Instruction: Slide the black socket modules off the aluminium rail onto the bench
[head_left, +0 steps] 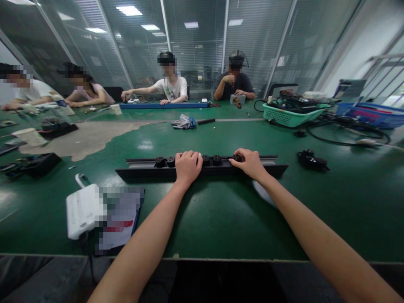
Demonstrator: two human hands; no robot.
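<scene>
A long black channel-shaped profile lies crosswise on the green table. Several round black pieces, such as this one, sit in a row inside its groove. My left hand is closed over the middle of the profile, its fingers curled across the far side and hiding part of the row. Farther right, my right hand pinches another round black piece at the groove between thumb and fingers. Whether that piece is seated in the groove or held just above it, I cannot tell.
Black parts lie right of the profile. A white box with a cable and a flat blurred item are at front left. Farther back are grey gloves, a green basket of cables and several people across the table.
</scene>
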